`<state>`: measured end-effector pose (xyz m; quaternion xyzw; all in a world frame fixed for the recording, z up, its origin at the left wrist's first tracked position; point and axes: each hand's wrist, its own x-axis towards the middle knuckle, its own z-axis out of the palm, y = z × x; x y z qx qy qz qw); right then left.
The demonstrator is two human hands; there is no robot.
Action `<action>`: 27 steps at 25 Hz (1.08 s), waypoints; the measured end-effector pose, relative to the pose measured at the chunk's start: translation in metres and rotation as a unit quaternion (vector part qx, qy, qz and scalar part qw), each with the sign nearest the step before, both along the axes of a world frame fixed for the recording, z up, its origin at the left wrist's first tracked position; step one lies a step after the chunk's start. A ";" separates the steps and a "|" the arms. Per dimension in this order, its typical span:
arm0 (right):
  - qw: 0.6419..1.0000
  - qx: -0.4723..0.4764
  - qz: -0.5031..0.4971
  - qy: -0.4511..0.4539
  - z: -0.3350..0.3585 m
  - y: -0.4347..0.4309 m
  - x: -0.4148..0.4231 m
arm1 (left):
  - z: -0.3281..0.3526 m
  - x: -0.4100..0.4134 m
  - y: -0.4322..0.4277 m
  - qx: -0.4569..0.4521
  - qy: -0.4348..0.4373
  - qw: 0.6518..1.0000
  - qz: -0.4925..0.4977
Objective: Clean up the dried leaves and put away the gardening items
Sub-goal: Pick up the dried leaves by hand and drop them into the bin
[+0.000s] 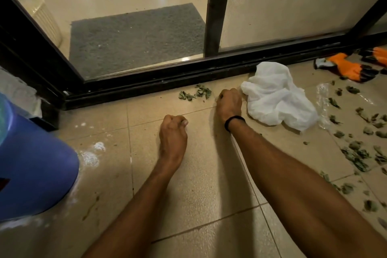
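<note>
fingers [178,118] of our left hand [172,132]: curled tight into a fist, thumb tip across the front, knuckles down on the beige tiled floor [209,174]. nothing shows inside the fist.

fingers [227,92] of our right hand [229,103]: likewise drawn together and curled under, resting on the floor; we cannot tell whether they enclose anything. thin black wristband [233,121] on this wrist.

small cluster of dried green leaves [194,93]: at ten o'clock from the right hand, just beside it, against the black metal sliding-door track [146,81].

scattered dried green leaves [356,155]: many, strewn over the tiles at three to four o'clock in our view, well apart from both hands.

crumpled white thin cloth or bag [276,98]: at three o'clock from the right hand, just beside it; which material we cannot tell.

clear plastic sheet [323,98]: flat on the floor, at the white item's three o'clock edge.

orange and black gardening gloves [345,67]: lying at two o'clock in our view, near the door track.

blue plastic barrel [35,163]: at eight o'clock, with white powdery marks on the floor around its base.

grey rectangular doormat [136,37]: at twelve o'clock, behind the glass.

cream slatted plastic basket [46,16]: at ten o'clock, also behind the glass.
</note>
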<state>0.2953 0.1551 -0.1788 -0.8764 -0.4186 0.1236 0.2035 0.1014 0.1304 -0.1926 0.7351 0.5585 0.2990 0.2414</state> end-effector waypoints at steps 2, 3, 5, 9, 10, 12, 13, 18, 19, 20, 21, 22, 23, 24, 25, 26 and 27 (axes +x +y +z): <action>0.999 0.035 -0.018 0.006 0.003 0.006 -0.001 | 0.009 0.005 0.009 -0.001 -0.010 1.000 0.006; 0.998 0.055 -0.008 0.011 0.006 0.010 -0.003 | 0.013 0.009 0.017 -0.005 -0.013 1.000 0.006; 0.996 0.063 0.059 0.017 0.012 0.019 -0.009 | 0.021 0.022 0.041 -0.019 0.003 1.000 0.003; 0.993 -0.022 0.114 -0.029 0.006 0.024 -0.019 | 0.020 0.048 0.085 -0.058 0.152 0.986 -0.038; 0.996 -0.007 0.088 -0.026 0.003 0.020 -0.022 | 0.018 0.052 0.091 -0.062 0.181 0.981 -0.040; 0.999 0.030 0.033 0.002 0.001 0.009 -0.029 | 0.016 0.056 0.099 -0.063 0.208 0.976 -0.028; 0.999 0.044 0.019 0.024 0.001 0.003 -0.031 | 0.014 0.055 0.099 -0.054 0.204 0.977 -0.016; 0.992 0.092 -0.011 0.083 0.025 -0.005 -0.030 | 0.003 0.045 0.088 0.017 0.226 0.973 -0.031; 0.992 0.096 -0.003 0.082 0.035 -0.001 -0.030 | 0.005 0.044 0.087 0.014 0.226 0.973 -0.033; 0.992 0.097 0.007 0.082 0.044 0.003 -0.032 | 0.009 0.045 0.088 0.006 0.225 0.974 -0.034; 0.992 0.097 0.015 0.082 0.054 0.007 -0.034 | 0.013 0.047 0.088 -0.003 0.224 0.974 -0.036; 0.992 0.095 0.019 0.083 0.062 0.011 -0.036 | 0.018 0.048 0.088 -0.010 0.220 0.975 -0.035; 0.992 0.092 0.016 0.086 0.067 0.013 -0.041 | 0.021 0.049 0.086 -0.015 0.219 0.975 -0.031; 0.991 0.092 0.010 0.092 0.070 0.013 -0.047 | 0.024 0.047 0.082 -0.021 0.215 0.976 -0.022; 0.990 0.095 0.001 0.106 0.070 0.011 -0.054 | 0.027 0.044 0.077 -0.031 0.198 0.980 -0.008; 0.987 0.105 -0.008 0.124 0.069 0.006 -0.063 | 0.029 0.039 0.070 -0.045 0.173 0.984 0.011; 0.982 0.118 -0.015 0.144 0.067 -0.001 -0.072 | 0.032 0.032 0.061 -0.060 0.148 0.987 0.029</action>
